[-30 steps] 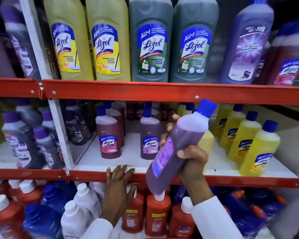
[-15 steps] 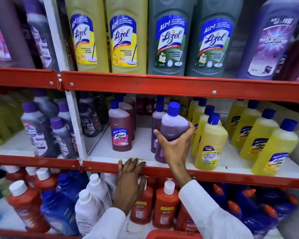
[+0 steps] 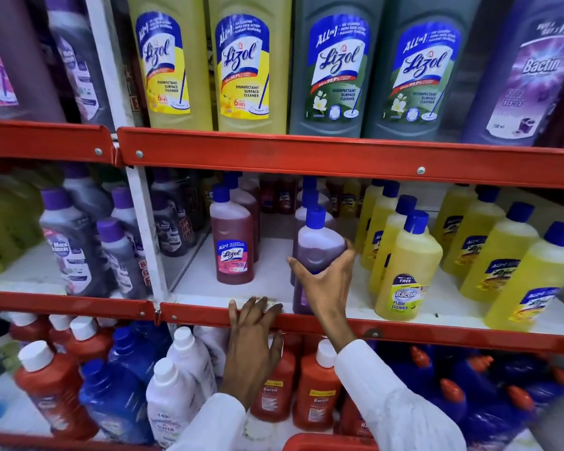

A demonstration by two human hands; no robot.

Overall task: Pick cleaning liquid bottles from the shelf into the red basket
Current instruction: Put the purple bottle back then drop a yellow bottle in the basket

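My right hand (image 3: 326, 281) grips a purple cleaning bottle (image 3: 318, 245) with a blue cap; it stands upright on the white middle shelf (image 3: 274, 288). My left hand (image 3: 253, 343) rests with spread fingers on the shelf's red front edge (image 3: 437, 336), holding nothing. A dark red Lizol bottle (image 3: 233, 242) stands to the left of the purple one. A yellow Bactin bottle (image 3: 404, 271) stands to its right. Only the rim of the red basket (image 3: 329, 442) shows at the bottom edge.
Large yellow and green Lizol bottles (image 3: 251, 66) line the top shelf. More yellow bottles (image 3: 531, 281) fill the right of the middle shelf. Red, blue and white bottles (image 3: 176, 385) crowd the bottom shelf. A white upright (image 3: 144, 229) divides the shelving.
One second ago my right hand held the purple bottle tilted in front of the shelf. It has since moved the bottle back and stood it upright on the middle shelf. My left hand stayed put.
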